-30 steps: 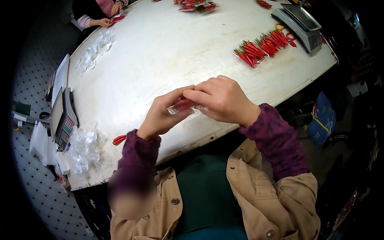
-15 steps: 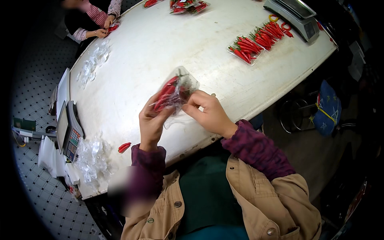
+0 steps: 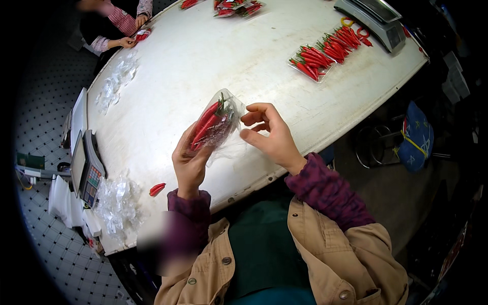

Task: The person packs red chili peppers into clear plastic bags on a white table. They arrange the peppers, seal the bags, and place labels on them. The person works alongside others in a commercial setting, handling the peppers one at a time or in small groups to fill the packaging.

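Head view: a heap of clear plastic (image 3: 119,201) and 1 loose red chilli (image 3: 157,189) lie nearest on the worktop (image 3: 152,112). Above it, the left hand (image 3: 187,158) clasps a clear pack of red chillies (image 3: 209,123); the right hand (image 3: 273,136) is loosely curled, thumb and fingers apart, perhaps just touching the film. A slackened left grip could let the pack tip and spill. Beyond lie more chillies (image 3: 313,57).

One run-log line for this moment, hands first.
left hand: holds clear pack of red peppers | right hand: half-open beside it, contact unclear | table: more peppers, crumpled plastic
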Available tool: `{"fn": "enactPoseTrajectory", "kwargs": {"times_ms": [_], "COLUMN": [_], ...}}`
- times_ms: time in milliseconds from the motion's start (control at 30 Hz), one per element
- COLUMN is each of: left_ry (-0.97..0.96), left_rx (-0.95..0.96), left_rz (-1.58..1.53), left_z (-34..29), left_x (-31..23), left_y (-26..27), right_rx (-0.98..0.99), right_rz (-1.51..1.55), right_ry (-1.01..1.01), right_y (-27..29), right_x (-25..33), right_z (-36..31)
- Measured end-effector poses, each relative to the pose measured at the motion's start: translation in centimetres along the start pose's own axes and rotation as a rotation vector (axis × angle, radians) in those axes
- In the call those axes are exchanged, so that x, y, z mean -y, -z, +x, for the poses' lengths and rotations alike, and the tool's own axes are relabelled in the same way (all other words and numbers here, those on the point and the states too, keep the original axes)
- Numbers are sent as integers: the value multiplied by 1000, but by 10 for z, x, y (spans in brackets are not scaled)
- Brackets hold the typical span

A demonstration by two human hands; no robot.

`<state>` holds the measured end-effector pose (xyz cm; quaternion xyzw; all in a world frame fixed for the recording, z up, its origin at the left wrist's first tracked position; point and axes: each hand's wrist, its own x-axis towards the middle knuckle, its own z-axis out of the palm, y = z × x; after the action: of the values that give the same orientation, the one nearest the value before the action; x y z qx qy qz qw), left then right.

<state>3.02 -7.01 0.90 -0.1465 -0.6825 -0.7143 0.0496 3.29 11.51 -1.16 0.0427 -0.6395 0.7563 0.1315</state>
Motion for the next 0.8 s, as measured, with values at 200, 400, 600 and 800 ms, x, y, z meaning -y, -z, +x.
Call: {"fn": "enactPoseTrajectory", "kwargs": {"times_ms": [200,400,600,800], "left_ry": [-75,-18,11,74], "left_rx": [-50,-39,-7,50], "left_rz": [85,-18,23,113], "left_z": [-6,-10,-14,-17], "left_x": [2,8,7,3], "left_y": [6,14,10,19], "right_rx": [299,93,103,-48], "right_rz": [-261,-206,-536,-824], "right_ry": [119,185,325,702], "right_y": [11,-1,-6,15], "right_x": [7,19,19,27], "right_z": [10,13,20,46]}}
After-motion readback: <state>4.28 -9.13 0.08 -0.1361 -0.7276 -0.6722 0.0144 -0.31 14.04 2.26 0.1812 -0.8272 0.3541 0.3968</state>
